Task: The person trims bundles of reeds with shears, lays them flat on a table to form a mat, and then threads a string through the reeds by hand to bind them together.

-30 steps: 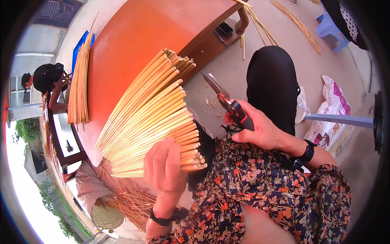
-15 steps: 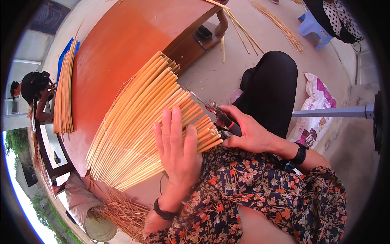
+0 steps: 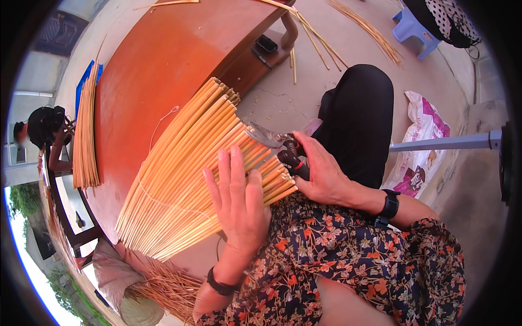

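A fan-shaped mat of straw-coloured reed stalks (image 3: pixel 179 168) lies across the near end of the table, with thin string (image 3: pixel 157 130) running over it. My left hand (image 3: pixel 238 201) rests flat on the stalks near their right ends, fingers stretched out. In my right hand (image 3: pixel 329 171) is a pair of pruning shears (image 3: pixel 265 136), its handles within my fingers. The blades point left and lie at the right-hand ends of the stalks. My palm hides part of the handles.
The reddish-brown table (image 3: pixel 157 65) stretches away beyond the mat. Another bundle of stalks (image 3: pixel 86 136) stands at its left side, near a person (image 3: pixel 49 130). Loose stalks (image 3: pixel 321 41), a blue stool (image 3: pixel 413 32) and a white-purple bag (image 3: pixel 421 146) are on the floor at right.
The shears have turned in my right hand, so their broad blade now shows over the stalk ends. My left hand stays on the mat. The string's loop shows further out over the table.
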`<state>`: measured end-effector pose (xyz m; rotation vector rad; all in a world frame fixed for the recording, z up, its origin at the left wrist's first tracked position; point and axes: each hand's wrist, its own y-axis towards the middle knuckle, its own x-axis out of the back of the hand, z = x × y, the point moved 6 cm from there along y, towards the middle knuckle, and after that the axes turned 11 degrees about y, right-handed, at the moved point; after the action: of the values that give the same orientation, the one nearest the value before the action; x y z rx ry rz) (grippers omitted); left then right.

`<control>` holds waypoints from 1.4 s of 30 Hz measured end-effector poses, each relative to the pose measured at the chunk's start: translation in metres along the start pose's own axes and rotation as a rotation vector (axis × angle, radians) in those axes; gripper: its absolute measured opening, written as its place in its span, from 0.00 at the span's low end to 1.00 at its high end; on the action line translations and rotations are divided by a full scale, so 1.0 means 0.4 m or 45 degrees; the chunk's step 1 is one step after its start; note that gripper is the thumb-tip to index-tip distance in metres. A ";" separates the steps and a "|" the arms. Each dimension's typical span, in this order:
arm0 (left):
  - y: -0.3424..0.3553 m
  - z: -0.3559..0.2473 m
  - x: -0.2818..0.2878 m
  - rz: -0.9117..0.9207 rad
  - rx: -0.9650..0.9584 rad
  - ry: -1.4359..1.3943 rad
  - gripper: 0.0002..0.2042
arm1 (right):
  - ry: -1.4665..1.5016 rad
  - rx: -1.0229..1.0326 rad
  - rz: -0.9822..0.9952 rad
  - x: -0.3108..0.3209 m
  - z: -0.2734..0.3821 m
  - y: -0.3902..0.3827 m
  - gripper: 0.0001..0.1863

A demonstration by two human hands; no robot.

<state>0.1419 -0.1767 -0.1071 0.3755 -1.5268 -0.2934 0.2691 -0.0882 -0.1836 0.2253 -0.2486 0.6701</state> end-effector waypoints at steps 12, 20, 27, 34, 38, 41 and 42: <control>0.001 -0.005 -0.002 0.000 -0.016 0.002 0.18 | -0.163 0.178 -0.032 0.028 0.004 0.020 0.40; 0.000 -0.010 0.000 -0.016 -0.034 0.009 0.16 | 0.004 0.158 -0.053 0.015 -0.007 0.012 0.36; 0.005 -0.013 0.003 -0.005 -0.048 0.003 0.15 | 0.123 0.105 0.015 0.004 -0.011 0.010 0.33; 0.005 -0.010 0.006 0.000 -0.055 -0.018 0.15 | 0.177 0.053 0.038 -0.019 -0.019 -0.003 0.28; 0.010 -0.006 0.020 0.021 -0.040 -0.089 0.17 | 0.273 -0.052 0.043 -0.027 -0.033 -0.005 0.28; 0.006 -0.001 0.033 0.011 -0.049 -0.110 0.17 | 0.390 -0.047 -0.060 -0.010 -0.043 0.003 0.31; 0.005 0.000 0.036 0.010 -0.050 -0.108 0.17 | 0.423 0.003 -0.132 0.004 -0.042 0.008 0.34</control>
<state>0.1420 -0.1809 -0.0932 0.3294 -1.6027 -0.3359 0.2710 -0.0802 -0.1985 0.1249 0.0817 0.5948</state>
